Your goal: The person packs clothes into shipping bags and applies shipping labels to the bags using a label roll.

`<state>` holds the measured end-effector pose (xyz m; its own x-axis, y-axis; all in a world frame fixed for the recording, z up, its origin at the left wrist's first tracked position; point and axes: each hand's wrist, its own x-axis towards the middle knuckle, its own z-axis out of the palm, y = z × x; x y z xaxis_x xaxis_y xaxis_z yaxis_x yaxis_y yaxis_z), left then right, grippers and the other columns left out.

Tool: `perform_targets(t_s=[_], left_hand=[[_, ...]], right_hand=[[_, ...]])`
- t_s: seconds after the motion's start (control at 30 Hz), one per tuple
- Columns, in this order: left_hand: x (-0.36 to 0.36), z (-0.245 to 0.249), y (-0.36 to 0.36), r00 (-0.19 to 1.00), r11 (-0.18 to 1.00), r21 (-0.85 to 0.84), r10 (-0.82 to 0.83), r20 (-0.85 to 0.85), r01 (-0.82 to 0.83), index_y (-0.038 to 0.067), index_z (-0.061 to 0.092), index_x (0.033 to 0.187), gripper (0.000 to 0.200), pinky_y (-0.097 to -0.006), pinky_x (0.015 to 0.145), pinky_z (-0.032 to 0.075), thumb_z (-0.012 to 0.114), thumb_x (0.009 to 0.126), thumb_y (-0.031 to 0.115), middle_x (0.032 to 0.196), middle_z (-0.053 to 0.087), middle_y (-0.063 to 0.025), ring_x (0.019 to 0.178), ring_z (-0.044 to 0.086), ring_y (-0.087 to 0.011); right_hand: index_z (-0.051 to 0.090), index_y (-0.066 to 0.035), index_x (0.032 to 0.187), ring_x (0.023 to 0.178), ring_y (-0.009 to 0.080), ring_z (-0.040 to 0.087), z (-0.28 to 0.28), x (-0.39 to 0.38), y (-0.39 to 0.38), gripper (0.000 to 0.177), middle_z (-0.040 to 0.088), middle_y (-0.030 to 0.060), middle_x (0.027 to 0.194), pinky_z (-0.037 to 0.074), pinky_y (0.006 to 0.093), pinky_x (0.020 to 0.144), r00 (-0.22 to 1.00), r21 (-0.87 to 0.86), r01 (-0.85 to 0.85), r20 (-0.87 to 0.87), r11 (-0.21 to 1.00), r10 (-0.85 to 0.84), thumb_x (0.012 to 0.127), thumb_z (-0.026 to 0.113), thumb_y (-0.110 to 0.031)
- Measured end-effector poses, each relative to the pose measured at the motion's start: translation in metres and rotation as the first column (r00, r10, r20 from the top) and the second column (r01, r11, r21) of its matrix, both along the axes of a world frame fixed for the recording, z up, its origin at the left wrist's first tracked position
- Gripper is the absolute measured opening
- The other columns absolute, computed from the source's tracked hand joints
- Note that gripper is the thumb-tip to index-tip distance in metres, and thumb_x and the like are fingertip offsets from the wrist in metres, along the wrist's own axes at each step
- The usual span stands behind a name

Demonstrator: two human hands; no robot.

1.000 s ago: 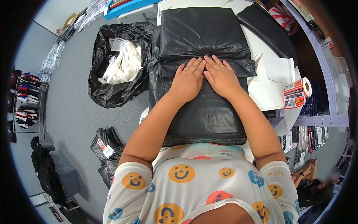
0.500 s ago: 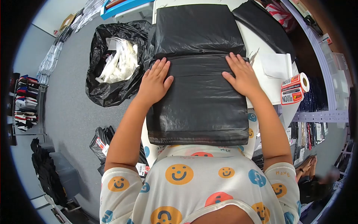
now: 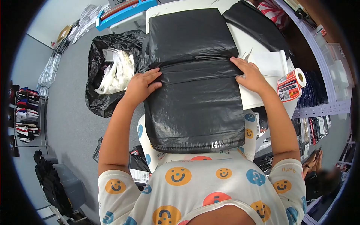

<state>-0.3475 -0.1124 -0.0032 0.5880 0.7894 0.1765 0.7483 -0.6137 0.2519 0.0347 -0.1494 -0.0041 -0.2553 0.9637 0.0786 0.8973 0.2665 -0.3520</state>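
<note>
A black plastic mailing bag (image 3: 195, 108), full and flat, reaches from the table to the front of my shirt. My left hand (image 3: 140, 88) rests at its left edge, fingers stretched across the top surface. On the opposite edge lies my right hand (image 3: 250, 77), fingers extended and thumb spread apart. Both hands are open, touching the bag near a crosswise crease. Beyond that crease, another black plastic section (image 3: 191, 35) covers the table's far part.
A black bin bag (image 3: 95, 78) with white plastic scraps (image 3: 118, 73) stands at left. On the right are white paper (image 3: 270, 63), scissors (image 3: 246, 54), a label roll (image 3: 291, 85) and a folded black bag (image 3: 258, 28). A person (image 3: 318, 176) is at lower right.
My hands have slid outward from the bag's top toward its side edges, the left also slightly nearer to me. The view has shifted a little.
</note>
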Motion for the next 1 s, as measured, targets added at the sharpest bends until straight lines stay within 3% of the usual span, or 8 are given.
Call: perform_targets(t_s=[0.13, 0.33, 0.43, 0.63, 0.73, 0.83, 0.93, 1.0], left_hand=[[-0.006, 0.004, 0.004, 0.995, 0.995, -0.058, -0.076, 0.064, 0.08, 0.01, 0.058, 0.109, 0.035, -0.0333, 0.089, 0.039, 0.063, 0.075, 0.021, 0.118, 0.055, -0.0025, 0.102, 0.054, -0.0213], [-0.013, -0.005, 0.013, 0.994, 0.988, -0.142, -0.046, 0.097, 0.059, 0.01, 0.058, 0.109, 0.041, -0.0329, 0.089, 0.038, 0.066, 0.072, 0.023, 0.119, 0.054, -0.0032, 0.107, 0.051, -0.0219], [-0.01, 0.003, 0.007, 0.989, 0.99, -0.093, -0.1, 0.107, 0.11, 0.01, 0.056, 0.111, 0.045, -0.0325, 0.089, 0.039, 0.068, 0.07, 0.023, 0.118, 0.054, -0.0039, 0.107, 0.051, -0.0225], [-0.004, 0.007, 0.001, 0.994, 0.992, -0.129, 0.028, 0.106, -0.015, 0.012, 0.052, 0.117, 0.06, -0.0345, 0.09, 0.038, 0.073, 0.063, 0.029, 0.116, 0.055, -0.0067, 0.104, 0.051, -0.0259], [-0.003, 0.01, -0.001, 0.991, 0.991, -0.135, 0.041, 0.127, -0.024, 0.012, 0.051, 0.118, 0.061, -0.0356, 0.089, 0.039, 0.073, 0.063, 0.024, 0.114, 0.055, -0.0085, 0.103, 0.051, -0.0268], [-0.004, 0.004, 0.0, 0.987, 0.999, -0.026, 0.037, 0.157, -0.034, 0.01, 0.054, 0.115, 0.052, -0.036, 0.087, 0.04, 0.071, 0.066, 0.017, 0.109, 0.057, -0.0097, 0.101, 0.052, -0.0278], [0.001, -0.002, 0.005, 0.975, 0.993, 0.119, -0.012, 0.222, -0.015, 0.007, 0.058, 0.104, 0.038, -0.036, 0.085, 0.042, 0.066, 0.066, 0.005, 0.103, 0.06, -0.0097, 0.098, 0.054, -0.0286], [0.0, -0.007, 0.011, 0.966, 0.979, 0.2, -0.088, 0.244, 0.039, 0.004, 0.058, 0.096, 0.032, -0.0355, 0.084, 0.043, 0.06, 0.064, -0.002, 0.099, 0.06, -0.0092, 0.096, 0.055, -0.0285]], right_hand=[[0.044, -0.012, 0.125, 0.121, 0.0189, 0.038, -0.004, 0.013, 0.003, 0.053, 0.045, 0.005, 0.129, 0.027, 0.0365, 0.099, 0.995, 0.061, -0.085, -0.053, 0.994, 0.088, 0.072, 0.047, -0.008], [0.05, -0.01, 0.119, 0.116, 0.0197, 0.044, -0.012, 0.018, 0.007, 0.04, 0.052, 0.007, 0.121, 0.029, 0.0326, 0.096, 0.987, 0.157, -0.11, -0.1, 0.982, 0.127, 0.08, 0.052, -0.011], [0.051, -0.011, 0.118, 0.114, 0.0203, 0.046, -0.006, 0.018, 0.007, 0.039, 0.053, 0.0077, 0.119, 0.03, 0.0331, 0.096, 0.99, 0.159, -0.111, -0.073, 0.981, 0.124, 0.08, 0.055, -0.016], [0.056, -0.011, 0.108, 0.101, 0.0218, 0.052, -0.007, 0.016, 0.016, 0.033, 0.058, 0.0069, 0.106, 0.036, 0.0342, 0.088, 0.994, 0.232, -0.081, -0.047, 0.969, 0.094, 0.074, 0.057, -0.011], [0.059, -0.008, 0.1, 0.099, 0.0222, 0.053, -0.008, 0.017, 0.024, 0.029, 0.059, 0.0065, 0.103, 0.037, 0.0351, 0.086, 0.993, 0.162, 0.003, -0.114, 0.987, 0.016, 0.071, 0.056, -0.007], [0.059, -0.005, 0.092, 0.099, 0.0237, 0.052, 0.003, 0.019, 0.026, 0.022, 0.059, 0.0066, 0.102, 0.038, 0.035, 0.087, 0.961, 0.083, 0.021, -0.277, 0.996, 0.003, 0.07, 0.055, -0.005], [0.057, -0.004, 0.088, 0.104, 0.0245, 0.05, -0.005, 0.024, 0.032, 0.019, 0.059, 0.0057, 0.104, 0.035, 0.0371, 0.091, 0.952, 0.322, -0.108, -0.24, 0.941, 0.192, 0.069, 0.054, -0.003], [0.056, -0.004, 0.086, 0.109, 0.0244, 0.048, -0.006, 0.02, 0.032, 0.017, 0.058, 0.005, 0.107, 0.031, 0.0396, 0.096, 0.962, 0.43, -0.091, -0.197, 0.898, 0.192, 0.069, 0.053, -0.002]])
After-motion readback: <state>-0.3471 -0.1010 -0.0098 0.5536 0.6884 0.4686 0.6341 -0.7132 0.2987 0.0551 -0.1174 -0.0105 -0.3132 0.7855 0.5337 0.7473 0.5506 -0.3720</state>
